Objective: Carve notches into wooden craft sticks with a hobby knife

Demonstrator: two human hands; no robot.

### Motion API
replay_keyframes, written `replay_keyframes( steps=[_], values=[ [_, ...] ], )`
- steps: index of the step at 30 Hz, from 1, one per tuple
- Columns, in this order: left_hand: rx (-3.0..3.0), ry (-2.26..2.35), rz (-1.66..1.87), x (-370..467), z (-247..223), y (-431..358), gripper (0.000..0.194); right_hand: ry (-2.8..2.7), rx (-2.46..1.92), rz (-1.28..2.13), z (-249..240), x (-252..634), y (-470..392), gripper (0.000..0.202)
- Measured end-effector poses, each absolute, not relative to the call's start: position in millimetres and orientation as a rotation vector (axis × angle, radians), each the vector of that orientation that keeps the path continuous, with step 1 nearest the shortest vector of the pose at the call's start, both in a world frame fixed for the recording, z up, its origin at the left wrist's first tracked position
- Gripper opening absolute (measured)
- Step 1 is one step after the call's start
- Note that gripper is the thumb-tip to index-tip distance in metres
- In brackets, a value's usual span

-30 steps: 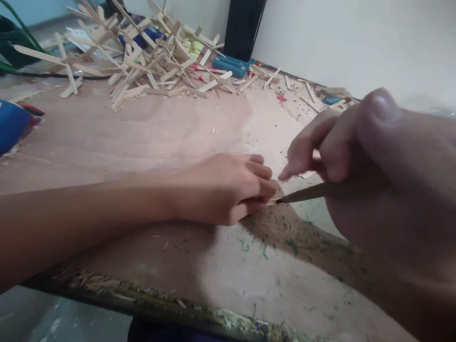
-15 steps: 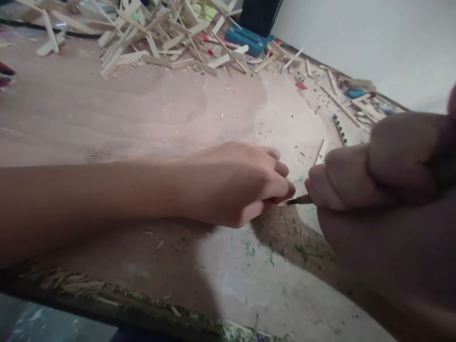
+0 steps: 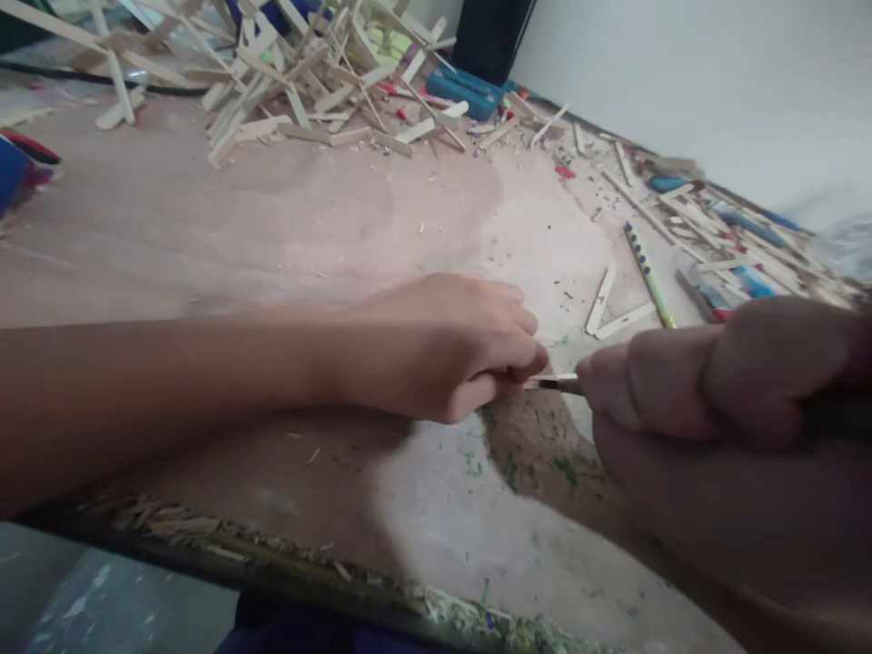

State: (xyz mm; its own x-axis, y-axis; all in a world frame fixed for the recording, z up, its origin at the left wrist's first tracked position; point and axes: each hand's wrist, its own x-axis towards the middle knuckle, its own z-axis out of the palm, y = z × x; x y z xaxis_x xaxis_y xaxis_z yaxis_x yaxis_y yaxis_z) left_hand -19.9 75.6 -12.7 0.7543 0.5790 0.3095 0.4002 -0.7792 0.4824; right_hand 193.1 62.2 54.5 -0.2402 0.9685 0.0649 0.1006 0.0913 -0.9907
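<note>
My left hand rests on the tabletop with its fingers curled and pinched on a pale wooden craft stick, of which only a short end shows. My right hand, large and close to the camera, is wrapped around a slim tool with a brown shaft and dark tip. The tip meets the stick beside my left fingertips; its exact kind cannot be made out. Beyond my right hand, two more craft sticks lie in a V, near a yellow-green pencil with blue dots.
A tangled heap of craft sticks covers the back of the table. Near it are a blue object and a black upright thing. More sticks and blue items line the wall. Shavings litter the front edge.
The view has shifted slightly, bringing the V of sticks and the whole pencil into sight. My right hand sits a little lower, with the tool's tip still at my left fingers.
</note>
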Motion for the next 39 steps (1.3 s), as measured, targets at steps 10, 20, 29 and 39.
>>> replay_keyframes(
  steps=[10, 20, 29, 39],
  values=[
    [2.587, 0.725, 0.674, -17, -17, 76, 0.025, -1.270, -0.939, 1.410, 49, 185, 103, 0.074],
    [2.540, 0.760, 0.661, -19, -13, 73, 0.027, -1.183, -1.081, 1.582, 41, 203, 113, 0.078],
    [2.561, 0.764, 0.653, -18, -15, 72, 0.025, -1.370, -0.968, 1.454, 57, 192, 103, 0.095],
    [2.508, 0.817, 0.543, -15, -12, 72, 0.034, -1.251, -1.255, 1.259, 65, 181, 81, 0.106]
  ],
)
